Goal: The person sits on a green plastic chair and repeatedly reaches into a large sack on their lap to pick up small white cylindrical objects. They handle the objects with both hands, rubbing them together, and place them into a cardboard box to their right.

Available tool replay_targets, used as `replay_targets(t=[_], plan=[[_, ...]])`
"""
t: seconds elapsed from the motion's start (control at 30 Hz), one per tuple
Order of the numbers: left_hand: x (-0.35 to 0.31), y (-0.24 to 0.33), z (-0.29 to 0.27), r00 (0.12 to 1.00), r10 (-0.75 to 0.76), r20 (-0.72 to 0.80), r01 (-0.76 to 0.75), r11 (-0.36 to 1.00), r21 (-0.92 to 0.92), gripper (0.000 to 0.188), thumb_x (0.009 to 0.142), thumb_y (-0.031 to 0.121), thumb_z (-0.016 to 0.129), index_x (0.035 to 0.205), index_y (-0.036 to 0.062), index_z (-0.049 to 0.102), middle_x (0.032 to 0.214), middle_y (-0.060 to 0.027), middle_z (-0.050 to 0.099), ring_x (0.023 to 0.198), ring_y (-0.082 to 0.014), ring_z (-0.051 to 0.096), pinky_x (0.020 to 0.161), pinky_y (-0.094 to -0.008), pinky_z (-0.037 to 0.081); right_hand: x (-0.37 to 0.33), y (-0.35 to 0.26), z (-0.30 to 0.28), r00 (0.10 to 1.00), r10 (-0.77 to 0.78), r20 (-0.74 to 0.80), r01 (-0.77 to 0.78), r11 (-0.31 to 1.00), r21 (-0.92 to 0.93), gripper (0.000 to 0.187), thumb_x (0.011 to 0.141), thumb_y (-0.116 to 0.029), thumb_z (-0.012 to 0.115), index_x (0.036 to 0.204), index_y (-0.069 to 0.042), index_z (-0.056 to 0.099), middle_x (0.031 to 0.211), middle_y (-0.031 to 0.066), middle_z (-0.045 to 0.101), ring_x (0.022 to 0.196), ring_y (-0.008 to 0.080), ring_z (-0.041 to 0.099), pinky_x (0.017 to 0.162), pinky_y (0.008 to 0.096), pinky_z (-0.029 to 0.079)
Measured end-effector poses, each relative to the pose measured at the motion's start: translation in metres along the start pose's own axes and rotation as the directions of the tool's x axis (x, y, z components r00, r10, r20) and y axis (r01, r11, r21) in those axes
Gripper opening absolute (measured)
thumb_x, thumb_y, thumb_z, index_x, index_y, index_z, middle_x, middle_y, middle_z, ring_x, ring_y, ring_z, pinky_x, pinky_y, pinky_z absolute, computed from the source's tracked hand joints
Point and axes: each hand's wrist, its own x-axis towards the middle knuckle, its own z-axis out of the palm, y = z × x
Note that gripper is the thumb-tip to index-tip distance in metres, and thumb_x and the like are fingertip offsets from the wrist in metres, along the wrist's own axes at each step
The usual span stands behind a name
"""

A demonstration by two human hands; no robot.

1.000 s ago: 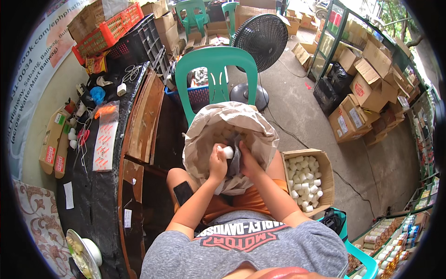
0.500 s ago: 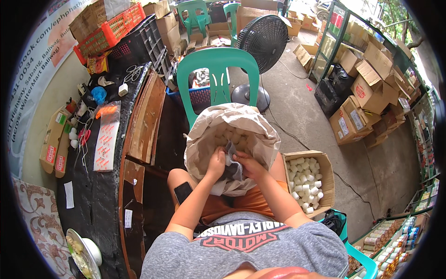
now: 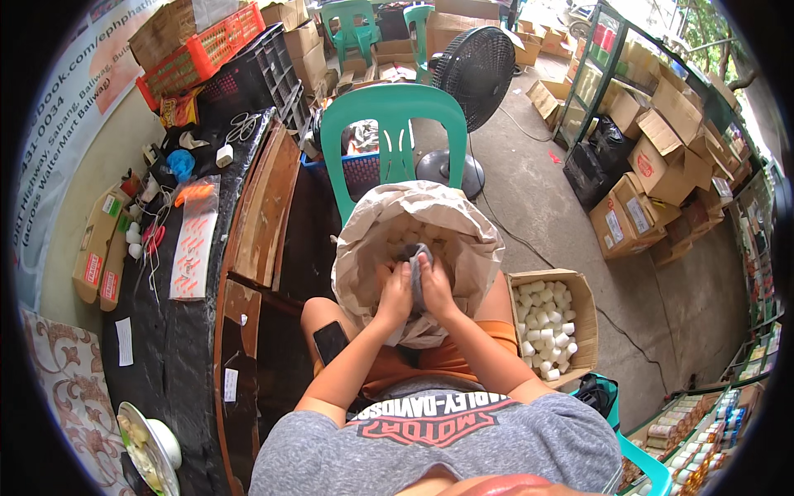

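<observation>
A grey cloth (image 3: 418,263) is bunched between my two hands, over the mouth of a large brown paper bag (image 3: 357,240) held up in my lap. My left hand (image 3: 396,293) presses on the cloth from one side. From the other side my right hand (image 3: 434,286) is closed round it, thumb upward. Whether something small lies wrapped inside the cloth is hidden. Deep in the bag, past my fingers, lie several pale, cap-like pieces (image 3: 430,235).
Right of my legs stands a cardboard box (image 3: 585,335) of short white cylinders (image 3: 542,318). A green plastic chair (image 3: 397,101) and a black fan (image 3: 475,78) are ahead. A phone (image 3: 330,341) rests on my left thigh, and a black-covered table (image 3: 174,347) runs along the left.
Both hands have drawn closer together and turned upright. The grey cloth, which hung loosely below my fingers with something whitish showing in it, is now folded between them.
</observation>
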Motion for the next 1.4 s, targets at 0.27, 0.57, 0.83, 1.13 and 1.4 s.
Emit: replay_targets(t=[0.27,0.57,0.83,1.13,1.4], plan=[[-0.004,0.020,-0.002,0.918,0.363,-0.158,-0.312,0.909,0.277,0.037,0.089,0.037,0.046,0.098,0.0010,0.045,0.094,-0.0204,0.043,0.088,-0.0352,0.045,0.080,-0.0403,0.038,0.016,0.017,-0.025,0.997,0.064,-0.033,-0.067,0.990,-0.123,0.042,0.094,-0.033,0.042,0.081,0.002,0.061,0.064,0.0112,0.058,0.056,0.0191,0.051,0.057,0.0321,0.041],[0.004,0.021,-0.021,0.960,0.233,0.155,-0.236,0.972,-0.003,0.034,0.083,0.027,0.055,0.105,0.0012,0.049,0.090,-0.0146,0.055,0.080,-0.0255,0.056,0.070,-0.0333,0.045,0.008,-0.016,-0.025,0.967,0.251,-0.034,-0.239,0.948,0.211,0.030,0.089,-0.029,0.054,0.086,-0.001,0.063,0.074,0.0009,0.060,0.065,0.0088,0.053,0.061,0.0248,0.043],[0.005,0.015,-0.014,0.961,0.272,-0.045,-0.266,0.958,0.105,0.038,0.072,0.004,0.063,0.107,0.0014,0.049,0.090,-0.0089,0.054,0.076,-0.0178,0.055,0.068,-0.0260,0.045,0.000,-0.033,-0.019,0.926,0.220,0.308,-0.354,0.791,0.498,0.038,0.090,-0.037,0.051,0.112,-0.005,0.050,0.100,0.0078,0.058,0.094,0.0147,0.054,0.083,0.0287,0.043],[-0.003,0.030,-0.006,0.851,0.492,0.185,-0.526,0.795,0.303,0.065,0.064,-0.003,0.066,0.123,0.0050,0.040,0.098,-0.0139,0.055,0.089,-0.0269,0.056,0.079,-0.0333,0.046,0.007,0.006,-0.028,0.932,0.357,0.068,-0.358,0.868,0.344,0.028,0.090,-0.028,0.051,0.104,-0.003,0.054,0.086,0.0046,0.059,0.075,0.0124,0.056,0.066,0.0258,0.045],[0.004,0.033,-0.026,0.959,0.169,0.228,-0.143,0.982,-0.127,0.034,0.078,0.016,0.065,0.106,-0.0003,0.057,0.088,-0.0063,0.062,0.080,-0.0102,0.058,0.072,-0.0231,0.046,0.015,0.023,-0.039,0.965,0.258,0.047,-0.261,0.963,0.075,0.036,0.089,-0.034,0.053,0.104,-0.002,0.052,0.085,0.0069,0.059,0.073,0.0137,0.056,0.065,0.0269,0.046]])
